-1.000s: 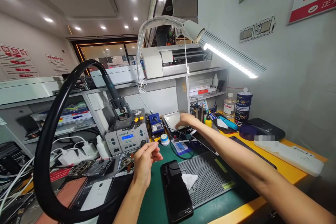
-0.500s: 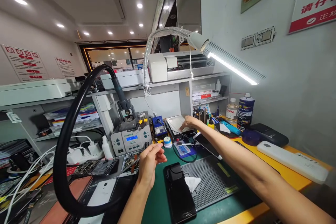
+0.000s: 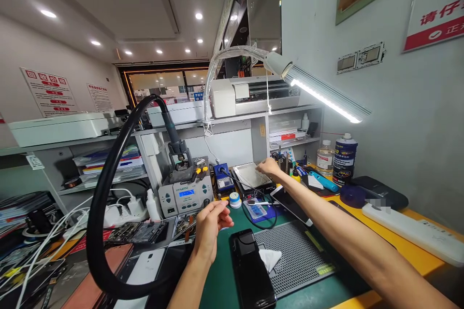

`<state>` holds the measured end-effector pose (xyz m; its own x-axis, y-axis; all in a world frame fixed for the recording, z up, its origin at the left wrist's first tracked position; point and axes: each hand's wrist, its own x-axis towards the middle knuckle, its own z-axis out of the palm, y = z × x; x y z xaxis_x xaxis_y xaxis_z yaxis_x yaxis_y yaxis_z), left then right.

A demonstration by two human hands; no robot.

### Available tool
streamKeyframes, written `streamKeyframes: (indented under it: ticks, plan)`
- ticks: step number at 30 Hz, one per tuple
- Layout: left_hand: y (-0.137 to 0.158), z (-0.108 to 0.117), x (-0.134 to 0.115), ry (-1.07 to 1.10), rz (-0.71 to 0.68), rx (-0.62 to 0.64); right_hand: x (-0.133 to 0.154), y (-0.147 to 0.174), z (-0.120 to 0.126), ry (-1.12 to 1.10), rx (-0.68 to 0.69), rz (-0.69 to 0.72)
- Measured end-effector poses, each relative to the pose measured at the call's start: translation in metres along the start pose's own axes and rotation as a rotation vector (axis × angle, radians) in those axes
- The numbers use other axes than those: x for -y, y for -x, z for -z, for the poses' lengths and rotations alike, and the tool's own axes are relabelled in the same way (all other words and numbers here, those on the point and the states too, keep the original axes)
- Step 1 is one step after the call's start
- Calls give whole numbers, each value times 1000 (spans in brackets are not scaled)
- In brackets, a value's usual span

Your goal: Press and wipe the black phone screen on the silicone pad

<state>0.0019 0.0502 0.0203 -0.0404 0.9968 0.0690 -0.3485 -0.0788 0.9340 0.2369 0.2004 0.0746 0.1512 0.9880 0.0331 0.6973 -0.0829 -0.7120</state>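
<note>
A crowded worktop (image 3: 222,275) is lit by a lamp (image 3: 326,99). On it the black phone (image 3: 250,270) is laid flat, a white tissue (image 3: 271,259) beside its right edge. Beyond the phone, the metal-topped plate (image 3: 248,177) is reached by the right hand (image 3: 268,168); left of the phone, the left hand (image 3: 208,224) is held curled. Whether either grip is closed cannot be told. The reach seems made; the phone is handled by neither hand.
</note>
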Motion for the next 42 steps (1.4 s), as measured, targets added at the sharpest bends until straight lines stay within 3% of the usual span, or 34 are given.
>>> streamKeyframes:
  ticks: [11,14,18,22,26,42]
  plan:
    - [-2,4,-2,-5,-2,-30,-21,36,41,-525,21,110]
    - [-1,2,-4,-15,-20,-25,-30,59,51,-658,121,146]
    - [8,-5,-9,-40,-93,0,-38,92,49,-762,361,170]
    - [18,-13,-14,-67,-176,47,-43,113,37,-802,574,189]
    - [21,-15,-13,-97,-213,41,-48,121,28,-767,684,231]
    - [19,-20,-3,-245,-274,-49,-55,130,23,-678,718,228]
